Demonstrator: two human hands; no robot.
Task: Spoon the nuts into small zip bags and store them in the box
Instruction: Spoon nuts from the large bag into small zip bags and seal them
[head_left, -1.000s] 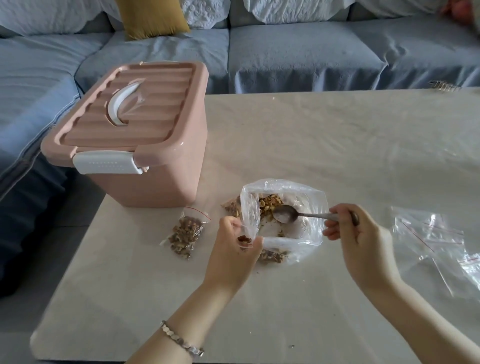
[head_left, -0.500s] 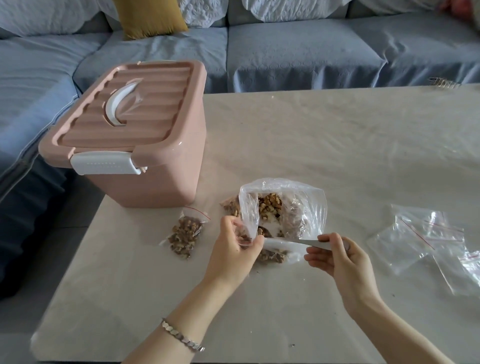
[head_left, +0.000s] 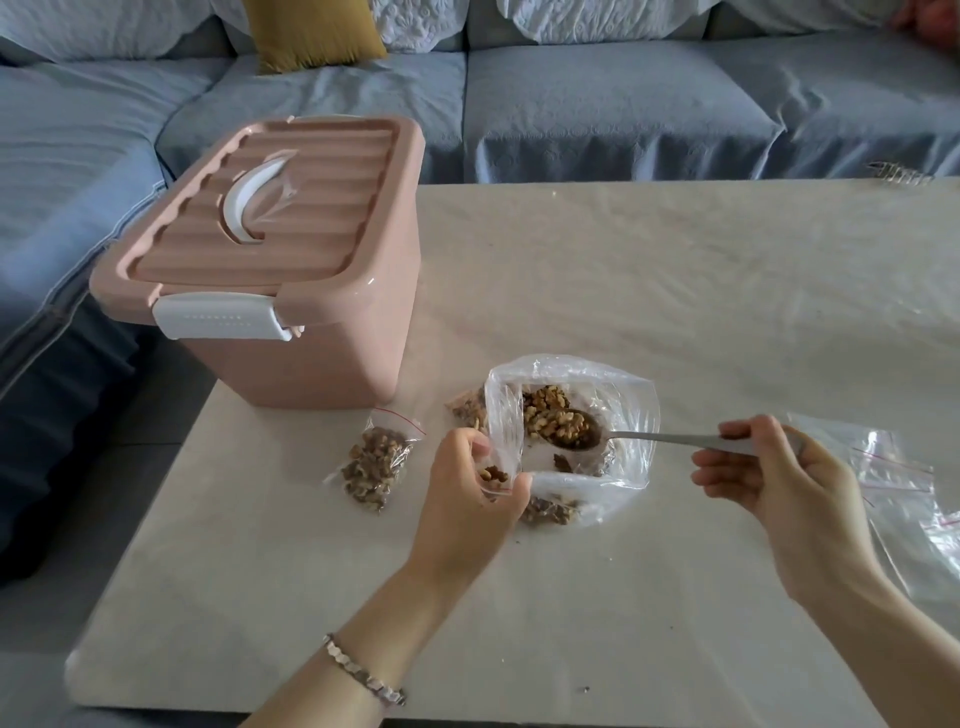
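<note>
- Pinches a small zip bag (head_left: 503, 436) upright in left hand (head_left: 467, 499), few walnut pieces inside.
- Grips a walnut-heaped spoon (head_left: 623, 435) in right hand (head_left: 774, 473), over the large open bag (head_left: 631, 410).
- Beside the closed pink box (head_left: 311, 343), on the table (head_left: 675, 291): one filled zip bag (head_left: 376, 462).

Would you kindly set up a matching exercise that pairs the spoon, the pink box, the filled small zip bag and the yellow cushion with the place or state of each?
Things:
1. spoon
2. pink box
3. filled small zip bag
4. yellow cushion

Place or state:
a. on the sofa
b. closed
c. loaded with nuts, held by the right hand
d. lying on the table, just in front of the box

Pairs: 1-c, 2-b, 3-d, 4-a
</note>
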